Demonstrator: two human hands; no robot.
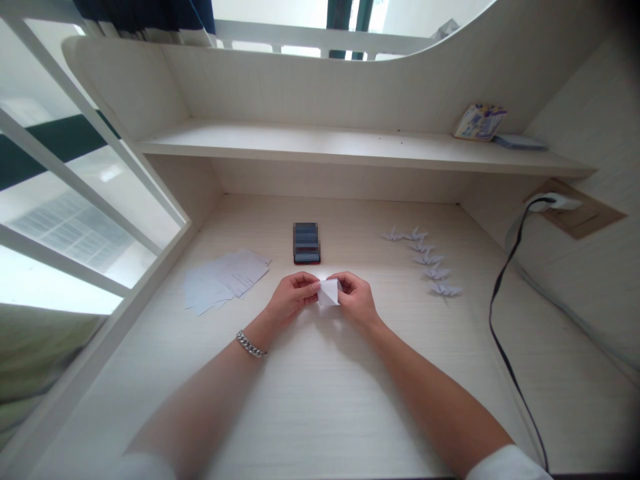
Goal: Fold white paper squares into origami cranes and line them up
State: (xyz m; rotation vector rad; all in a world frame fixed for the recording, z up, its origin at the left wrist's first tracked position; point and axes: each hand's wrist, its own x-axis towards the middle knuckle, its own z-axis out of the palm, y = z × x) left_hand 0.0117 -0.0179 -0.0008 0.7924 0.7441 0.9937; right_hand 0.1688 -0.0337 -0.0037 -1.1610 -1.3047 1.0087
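Observation:
A small folded piece of white paper [329, 293] is held up between my two hands, just above the desk. My left hand [293, 297] pinches its left edge between thumb and fingers. On the opposite side, my right hand [357, 298] grips the paper's right edge, its fingertips partly hidden behind it. Several white paper cranes [434, 273] stand to the right on the desk. Loose sheets of white paper [225, 280] lie overlapping to the left. A phone [307, 243] rests just beyond my hands.
The pale wooden desk [300, 413] has a shelf [300, 141] above its back edge. On the shelf sit a small colourful box [480, 122] and a flat item [520, 142]. A black cable [495, 313] runs from the wall socket [583, 212] down the right side. White rails [75, 173] border the left.

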